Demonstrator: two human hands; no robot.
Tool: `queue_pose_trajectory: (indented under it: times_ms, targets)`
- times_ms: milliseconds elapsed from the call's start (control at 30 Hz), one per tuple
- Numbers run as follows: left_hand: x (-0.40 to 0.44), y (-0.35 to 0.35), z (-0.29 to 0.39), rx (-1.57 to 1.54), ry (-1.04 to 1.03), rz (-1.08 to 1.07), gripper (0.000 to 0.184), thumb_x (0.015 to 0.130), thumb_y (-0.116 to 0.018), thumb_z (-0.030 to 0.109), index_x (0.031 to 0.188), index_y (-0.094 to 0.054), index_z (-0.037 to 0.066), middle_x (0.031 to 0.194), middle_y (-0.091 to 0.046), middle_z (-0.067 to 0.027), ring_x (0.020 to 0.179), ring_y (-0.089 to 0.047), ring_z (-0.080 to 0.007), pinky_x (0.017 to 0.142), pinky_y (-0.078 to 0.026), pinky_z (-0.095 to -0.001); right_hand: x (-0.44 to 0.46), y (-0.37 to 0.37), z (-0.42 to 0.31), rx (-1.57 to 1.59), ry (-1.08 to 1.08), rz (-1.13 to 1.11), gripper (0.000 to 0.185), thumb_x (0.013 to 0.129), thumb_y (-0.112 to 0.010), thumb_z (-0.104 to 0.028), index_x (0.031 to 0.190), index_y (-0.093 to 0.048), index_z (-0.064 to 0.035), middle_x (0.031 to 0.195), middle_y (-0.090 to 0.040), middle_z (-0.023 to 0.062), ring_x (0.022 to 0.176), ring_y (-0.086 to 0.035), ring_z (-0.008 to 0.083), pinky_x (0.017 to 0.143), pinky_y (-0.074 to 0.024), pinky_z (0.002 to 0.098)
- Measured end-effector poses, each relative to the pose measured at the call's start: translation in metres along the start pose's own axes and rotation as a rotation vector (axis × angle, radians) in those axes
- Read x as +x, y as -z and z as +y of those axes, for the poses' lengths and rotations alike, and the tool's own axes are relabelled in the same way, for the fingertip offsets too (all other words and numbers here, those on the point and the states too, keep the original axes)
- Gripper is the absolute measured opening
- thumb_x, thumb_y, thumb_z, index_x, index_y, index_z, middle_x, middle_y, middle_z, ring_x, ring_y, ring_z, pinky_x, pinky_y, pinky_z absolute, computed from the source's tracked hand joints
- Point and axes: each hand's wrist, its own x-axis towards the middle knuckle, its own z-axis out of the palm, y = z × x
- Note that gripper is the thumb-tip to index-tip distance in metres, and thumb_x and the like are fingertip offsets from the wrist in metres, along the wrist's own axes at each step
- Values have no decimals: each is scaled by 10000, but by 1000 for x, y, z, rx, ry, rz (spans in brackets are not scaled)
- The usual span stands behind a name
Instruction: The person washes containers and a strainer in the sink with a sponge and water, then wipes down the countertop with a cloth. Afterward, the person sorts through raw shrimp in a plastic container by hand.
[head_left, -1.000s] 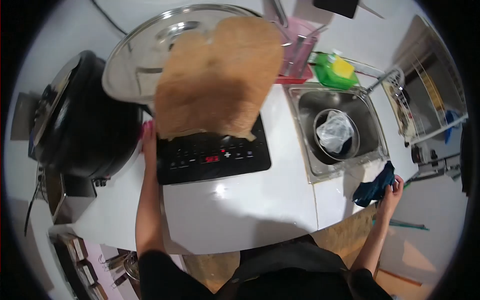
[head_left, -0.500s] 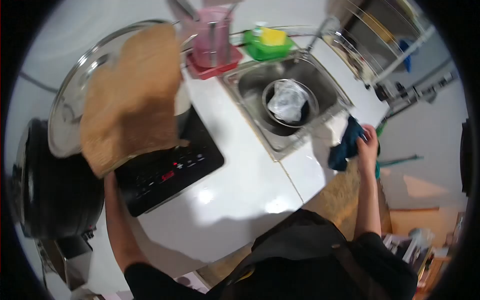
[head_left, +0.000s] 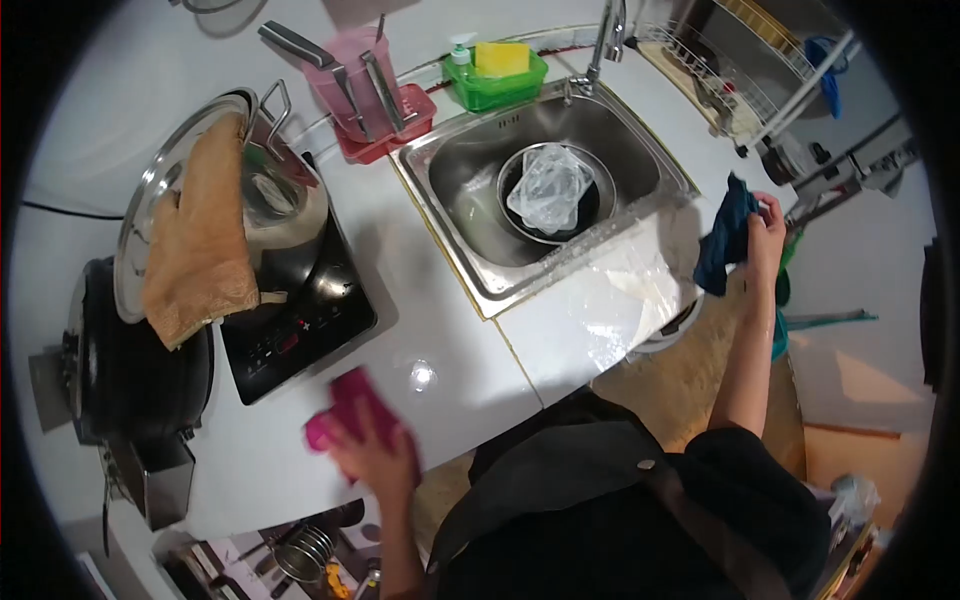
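Observation:
In my left hand, low over the front of the counter, is a magenta cloth, both smeared by motion. My right hand pinches a dark blue cloth that hangs past the counter's right end. A brown oven mitt lies against the large metal lid, beside the steel pot. The pot stands on a black induction cooktop, partly hidden by the mitt.
A bowl with a clear plastic bag sits in the sink. Behind are a pink jug of utensils and a green caddy with a yellow sponge. A black cooker stands left.
My left hand has left the brown mitt, which now rests by the pot, and holds the magenta cloth nearer the front edge. My right hand has risen slightly with the blue cloth.

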Motion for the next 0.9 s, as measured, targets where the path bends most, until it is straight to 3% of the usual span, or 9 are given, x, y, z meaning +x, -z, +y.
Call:
queue_pose_trajectory:
  times_ms: [67, 200, 267, 467, 533, 600, 667, 800, 900]
  targets:
    - [13, 2, 78, -65, -92, -91, 662, 754, -578, 449, 1347, -355, 256, 1443, -78, -221, 1278, -48, -514, 1011, -85, -611, 27, 12, 38, -189, -96, -278, 326, 717, -494, -11, 1024, -570, -90, 836, -541, 57, 655, -473, 108, 598, -392, 227]
    - [83, -25, 174, -156, -148, -21, 681, 734, -592, 500, 1340, -349, 309, 1435, -103, -220, 1268, -70, -526, 1010, -83, -615, 51, 7, 63, -435, 164, -261, 418, 713, -550, -81, 1125, -562, -148, 1020, -521, 154, 747, -511, 175, 716, -432, 303]
    - [141, -47, 191, -119, -66, 43, 695, 740, -581, 517, 1352, -311, 331, 1437, -99, -218, 1270, -59, -529, 1012, -74, -613, 73, 7, 54, -196, 6, -340, 401, 724, -540, -70, 1124, -553, -103, 1105, -491, 143, 809, -516, 169, 745, -425, 282]
    - [305, -71, 203, -342, 378, 46, 669, 794, -495, 479, 1376, -260, 246, 1417, -155, -243, 1270, -132, -509, 1022, -112, -589, 121, -36, 85, -38, 96, -574, 308, 730, -501, -30, 1023, -579, -77, 956, -544, 13, 789, -500, 100, 655, -412, 236]
    - [346, -50, 191, -593, 288, 514, 621, 822, -454, 432, 1359, -290, 168, 1396, -217, -247, 1263, -213, -462, 1034, -188, -513, 108, -70, 71, 9, 89, -732, 284, 733, -485, 9, 982, -590, -79, 915, -547, -13, 733, -500, 82, 650, -409, 207]
    - [349, 23, 217, -740, 266, 695, 590, 839, -425, 369, 1335, -301, 74, 1375, -272, -240, 1209, -339, -418, 1004, -277, -456, 91, -99, 33, -37, 31, -881, 274, 741, -528, 2, 998, -597, -61, 877, -533, 38, 739, -517, 118, 691, -440, 241]
    - [402, 34, 200, -457, 263, 493, 523, 835, -436, 310, 1263, -376, 15, 1258, -407, -258, 1095, -443, -432, 923, -366, -458, 79, -143, 44, 31, 193, -976, 281, 735, -559, -16, 1012, -593, -54, 891, -551, 73, 730, -536, 142, 675, -454, 257]
    - [505, 25, 146, -612, 88, -102, 302, 800, -480, 159, 992, -527, -70, 838, -609, -239, 661, -621, -330, 558, -525, -379, 48, -228, 11, 198, 242, -1154, 268, 731, -580, -26, 998, -590, -44, 900, -589, 95, 754, -576, 169, 680, -471, 285]
    - [474, 78, 183, -805, 632, -257, 199, 756, -527, 130, 813, -588, -50, 625, -609, -159, 544, -617, -262, 436, -502, -317, 29, -306, 2, 320, 245, -1157, 242, 743, -570, -55, 983, -583, -32, 846, -588, 79, 755, -577, 170, 682, -470, 284]
